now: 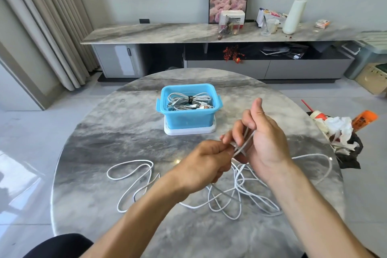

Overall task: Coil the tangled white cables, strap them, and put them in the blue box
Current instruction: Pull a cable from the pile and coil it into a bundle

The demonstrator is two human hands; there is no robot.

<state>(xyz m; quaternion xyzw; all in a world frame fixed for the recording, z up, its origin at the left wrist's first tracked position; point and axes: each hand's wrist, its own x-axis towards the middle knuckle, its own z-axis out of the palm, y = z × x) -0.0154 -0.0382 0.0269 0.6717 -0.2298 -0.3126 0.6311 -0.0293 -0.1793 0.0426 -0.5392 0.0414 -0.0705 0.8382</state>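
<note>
Pinching 1 end of the loose white cable between thumb and fingertips, the left hand feeds it to the right hand, whose fingers curl round a few strands with the thumb up, probably to serve as the form for winding a coil. The held strands run near-vertical up the right palm, while the rest sprawls in tangled loops on the round table, spread mostly left to right below both hands. Beyond them sits the blue box, already holding 1 strapped bundle lying crosswise.
</note>
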